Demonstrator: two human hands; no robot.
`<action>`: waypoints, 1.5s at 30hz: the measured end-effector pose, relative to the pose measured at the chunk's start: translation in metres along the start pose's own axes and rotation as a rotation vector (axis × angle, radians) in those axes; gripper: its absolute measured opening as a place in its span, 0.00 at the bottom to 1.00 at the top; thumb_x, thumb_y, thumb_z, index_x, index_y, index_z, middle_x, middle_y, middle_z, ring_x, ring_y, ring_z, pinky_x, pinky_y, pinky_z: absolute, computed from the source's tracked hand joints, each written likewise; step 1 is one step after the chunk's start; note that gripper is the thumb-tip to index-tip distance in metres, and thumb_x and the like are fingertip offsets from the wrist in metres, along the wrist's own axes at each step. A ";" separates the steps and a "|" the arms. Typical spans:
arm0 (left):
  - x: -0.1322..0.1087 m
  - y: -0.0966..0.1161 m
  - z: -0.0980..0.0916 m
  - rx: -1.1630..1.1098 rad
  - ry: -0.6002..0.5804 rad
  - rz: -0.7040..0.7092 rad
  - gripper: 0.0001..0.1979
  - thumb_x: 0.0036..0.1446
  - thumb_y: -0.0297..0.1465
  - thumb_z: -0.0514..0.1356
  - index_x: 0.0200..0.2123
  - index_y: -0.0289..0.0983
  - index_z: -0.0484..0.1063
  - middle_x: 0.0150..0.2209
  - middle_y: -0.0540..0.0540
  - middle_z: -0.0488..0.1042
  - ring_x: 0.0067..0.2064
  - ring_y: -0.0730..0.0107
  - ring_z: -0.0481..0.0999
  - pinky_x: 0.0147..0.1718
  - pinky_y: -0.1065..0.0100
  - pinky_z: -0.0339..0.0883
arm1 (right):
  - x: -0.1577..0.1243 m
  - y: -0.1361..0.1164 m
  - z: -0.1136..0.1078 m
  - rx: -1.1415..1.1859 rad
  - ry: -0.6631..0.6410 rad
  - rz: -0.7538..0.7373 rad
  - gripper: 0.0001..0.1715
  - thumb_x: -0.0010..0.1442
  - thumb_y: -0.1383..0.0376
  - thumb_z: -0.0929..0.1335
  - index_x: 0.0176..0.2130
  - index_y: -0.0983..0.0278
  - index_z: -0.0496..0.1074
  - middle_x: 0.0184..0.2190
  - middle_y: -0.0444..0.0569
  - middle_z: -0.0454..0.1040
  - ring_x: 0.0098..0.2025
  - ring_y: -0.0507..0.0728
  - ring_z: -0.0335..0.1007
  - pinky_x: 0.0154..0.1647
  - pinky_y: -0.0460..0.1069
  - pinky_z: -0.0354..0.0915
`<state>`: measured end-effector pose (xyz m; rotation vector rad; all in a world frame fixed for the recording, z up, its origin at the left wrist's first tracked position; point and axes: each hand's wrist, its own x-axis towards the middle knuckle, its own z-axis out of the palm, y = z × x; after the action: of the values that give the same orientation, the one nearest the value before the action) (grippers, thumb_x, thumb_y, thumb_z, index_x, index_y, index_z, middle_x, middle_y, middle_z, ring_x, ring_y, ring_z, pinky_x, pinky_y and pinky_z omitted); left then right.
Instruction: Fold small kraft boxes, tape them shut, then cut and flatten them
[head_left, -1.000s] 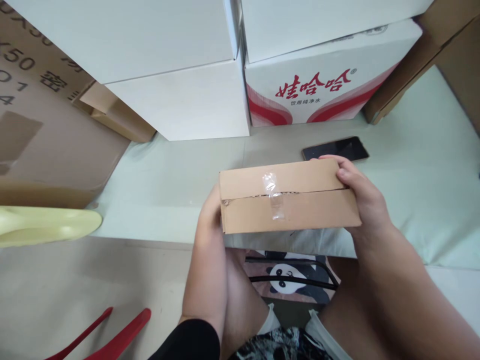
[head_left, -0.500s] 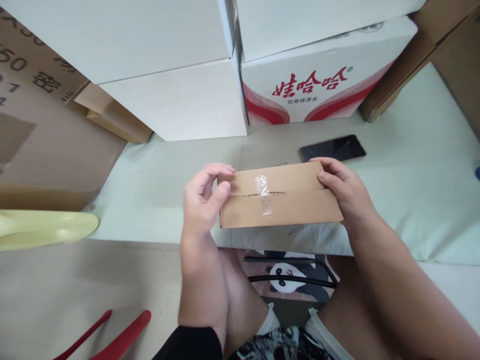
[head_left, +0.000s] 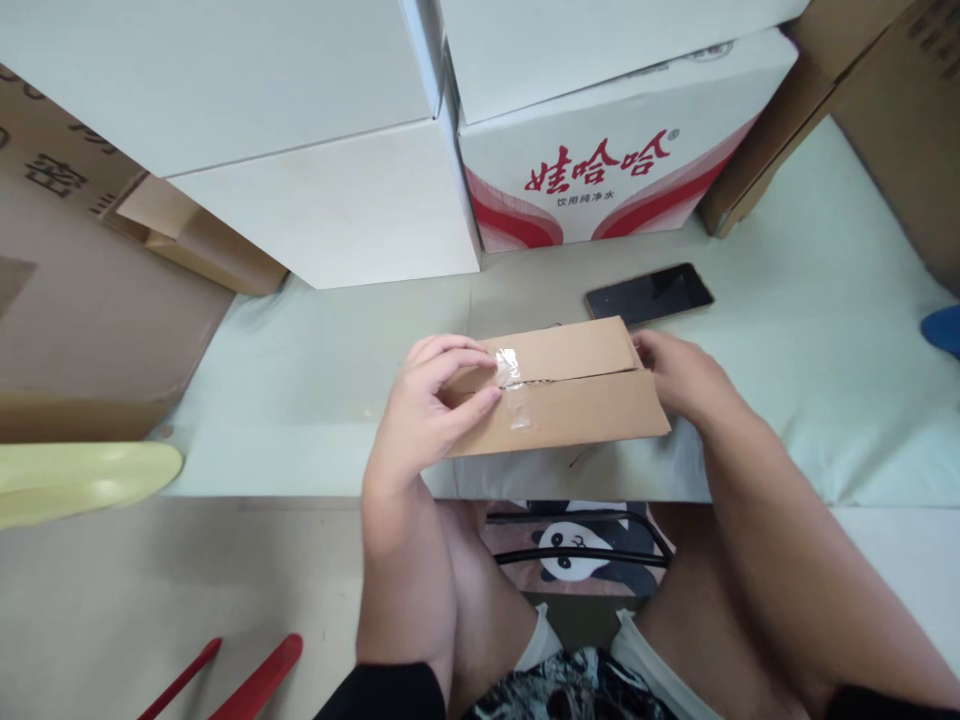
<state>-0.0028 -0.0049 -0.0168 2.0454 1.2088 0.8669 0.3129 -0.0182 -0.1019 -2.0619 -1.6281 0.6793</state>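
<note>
A small brown cardboard box (head_left: 570, 400) is held over the pale green surface, its top seam crossed by a strip of clear tape (head_left: 517, 405). My left hand (head_left: 427, 405) grips the box's left part, fingers and thumb reaching over the top almost to the tape. At the right end my right hand (head_left: 679, 375) has its fingers curled against the box's end face; the fingertips are partly hidden there. Just behind the box a black phone (head_left: 651, 293) lies flat.
White cartons (head_left: 322, 215) and a red-and-white water carton (head_left: 600, 190) stand along the back. Larger brown boxes (head_left: 90, 290) are at the left and right. A yellow-green object (head_left: 82, 475) juts in at left, a blue one (head_left: 943, 328) at right. Red bars (head_left: 262, 675) are at lower left.
My left hand has slid right along the box's top toward the tape. My right hand has moved off the top corner to the end face. The view has shifted slightly.
</note>
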 end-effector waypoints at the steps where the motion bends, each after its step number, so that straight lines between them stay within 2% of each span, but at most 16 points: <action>1: 0.000 0.000 0.000 0.000 0.001 0.004 0.07 0.58 0.36 0.68 0.41 0.45 0.81 0.47 0.45 0.80 0.53 0.55 0.77 0.60 0.49 0.67 | 0.000 -0.001 0.002 -0.069 -0.033 -0.037 0.12 0.48 0.55 0.72 0.33 0.57 0.76 0.31 0.51 0.79 0.29 0.60 0.68 0.29 0.53 0.57; 3: -0.001 0.000 0.001 0.004 -0.005 0.012 0.08 0.58 0.36 0.67 0.41 0.44 0.81 0.47 0.45 0.80 0.53 0.55 0.77 0.59 0.50 0.67 | -0.001 -0.006 0.002 -0.123 -0.052 -0.071 0.08 0.48 0.56 0.72 0.29 0.57 0.76 0.28 0.51 0.78 0.27 0.59 0.66 0.27 0.52 0.53; 5: -0.001 0.000 0.000 0.014 -0.016 0.011 0.08 0.58 0.36 0.67 0.41 0.43 0.80 0.47 0.45 0.80 0.53 0.56 0.76 0.59 0.50 0.68 | -0.001 -0.011 -0.006 -0.063 -0.039 -0.022 0.06 0.47 0.59 0.72 0.27 0.57 0.76 0.25 0.49 0.76 0.25 0.57 0.64 0.27 0.51 0.53; 8: -0.002 0.001 0.000 0.027 -0.026 0.007 0.08 0.59 0.35 0.66 0.42 0.42 0.79 0.48 0.45 0.80 0.55 0.57 0.75 0.59 0.51 0.68 | -0.001 -0.021 -0.026 0.179 0.146 0.127 0.08 0.47 0.60 0.71 0.31 0.59 0.77 0.22 0.45 0.72 0.23 0.54 0.63 0.28 0.51 0.56; 11: -0.002 0.004 0.001 0.037 -0.031 0.028 0.07 0.59 0.34 0.66 0.41 0.41 0.79 0.48 0.45 0.79 0.55 0.59 0.74 0.59 0.52 0.67 | -0.005 -0.033 -0.049 0.596 0.480 0.153 0.07 0.49 0.61 0.70 0.33 0.58 0.72 0.22 0.43 0.68 0.20 0.51 0.57 0.22 0.50 0.52; 12: -0.003 0.005 0.002 0.039 -0.036 0.037 0.06 0.59 0.33 0.66 0.41 0.41 0.78 0.48 0.45 0.79 0.55 0.59 0.74 0.59 0.52 0.67 | -0.008 -0.038 -0.055 0.784 0.557 0.131 0.06 0.48 0.62 0.69 0.32 0.57 0.71 0.23 0.43 0.68 0.20 0.51 0.56 0.20 0.49 0.49; 14: -0.004 0.007 0.005 0.039 -0.046 0.058 0.06 0.59 0.32 0.66 0.41 0.41 0.78 0.48 0.45 0.79 0.55 0.59 0.74 0.60 0.52 0.67 | -0.018 -0.051 -0.067 1.139 0.608 0.073 0.08 0.44 0.63 0.70 0.29 0.56 0.70 0.27 0.45 0.71 0.19 0.50 0.56 0.17 0.48 0.42; 16: -0.004 0.010 0.008 0.037 -0.058 0.083 0.06 0.59 0.32 0.67 0.41 0.41 0.78 0.48 0.46 0.78 0.55 0.59 0.73 0.60 0.53 0.67 | -0.033 -0.068 -0.077 1.254 0.519 -0.017 0.08 0.43 0.63 0.72 0.29 0.56 0.72 0.28 0.46 0.72 0.20 0.50 0.58 0.15 0.48 0.43; 20: -0.004 0.016 0.015 0.053 -0.096 0.110 0.08 0.58 0.32 0.68 0.41 0.40 0.78 0.49 0.45 0.78 0.55 0.59 0.73 0.60 0.54 0.67 | -0.060 -0.097 -0.081 1.181 0.286 -0.208 0.16 0.49 0.61 0.78 0.25 0.56 0.67 0.27 0.43 0.71 0.19 0.50 0.63 0.14 0.49 0.53; 23: -0.003 0.020 0.016 0.077 -0.115 0.102 0.10 0.57 0.32 0.69 0.42 0.40 0.77 0.49 0.45 0.78 0.56 0.58 0.72 0.60 0.54 0.67 | -0.068 -0.104 -0.068 1.172 0.075 -0.237 0.20 0.53 0.56 0.78 0.25 0.58 0.67 0.25 0.41 0.71 0.16 0.49 0.65 0.11 0.47 0.55; 26: -0.001 0.020 0.016 0.100 -0.127 0.093 0.11 0.56 0.33 0.69 0.42 0.40 0.77 0.50 0.44 0.78 0.56 0.57 0.73 0.60 0.52 0.66 | -0.068 -0.099 -0.053 1.156 -0.086 -0.179 0.18 0.55 0.53 0.78 0.27 0.59 0.71 0.24 0.41 0.70 0.18 0.50 0.69 0.14 0.46 0.60; 29: -0.001 0.019 0.016 0.111 -0.134 0.099 0.11 0.56 0.34 0.69 0.43 0.40 0.77 0.50 0.45 0.78 0.56 0.56 0.73 0.60 0.52 0.66 | -0.066 -0.092 -0.046 1.127 -0.113 -0.130 0.18 0.55 0.52 0.78 0.30 0.59 0.72 0.22 0.42 0.72 0.21 0.52 0.72 0.20 0.47 0.66; 34: -0.002 0.019 0.017 0.109 -0.126 0.111 0.12 0.56 0.33 0.70 0.43 0.39 0.77 0.50 0.44 0.77 0.56 0.57 0.73 0.60 0.53 0.66 | -0.066 -0.089 -0.048 0.953 -0.162 -0.220 0.14 0.58 0.52 0.76 0.33 0.59 0.75 0.28 0.45 0.79 0.29 0.54 0.76 0.31 0.48 0.69; 37: -0.002 0.020 0.018 0.104 -0.127 0.098 0.11 0.57 0.34 0.69 0.43 0.39 0.78 0.50 0.44 0.77 0.56 0.57 0.72 0.60 0.53 0.66 | -0.068 -0.092 -0.049 0.829 -0.145 -0.248 0.11 0.62 0.54 0.73 0.33 0.59 0.77 0.30 0.46 0.80 0.31 0.54 0.75 0.31 0.49 0.67; 40: -0.002 0.020 0.018 0.101 -0.126 0.079 0.11 0.57 0.34 0.69 0.42 0.40 0.77 0.50 0.45 0.77 0.57 0.57 0.72 0.60 0.53 0.66 | -0.069 -0.097 -0.050 0.769 -0.140 -0.218 0.08 0.62 0.60 0.71 0.32 0.59 0.76 0.27 0.45 0.79 0.28 0.53 0.73 0.29 0.48 0.64; 45: -0.002 0.020 0.018 0.094 -0.131 0.070 0.12 0.56 0.34 0.70 0.43 0.40 0.78 0.50 0.45 0.77 0.57 0.57 0.72 0.60 0.55 0.66 | -0.070 -0.105 -0.050 0.676 -0.133 -0.177 0.08 0.61 0.64 0.69 0.29 0.60 0.75 0.24 0.44 0.76 0.26 0.52 0.69 0.28 0.48 0.61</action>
<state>0.0205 -0.0181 -0.0135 2.1945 1.1322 0.7074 0.2495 -0.0649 0.0088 -1.3964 -1.3657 1.1326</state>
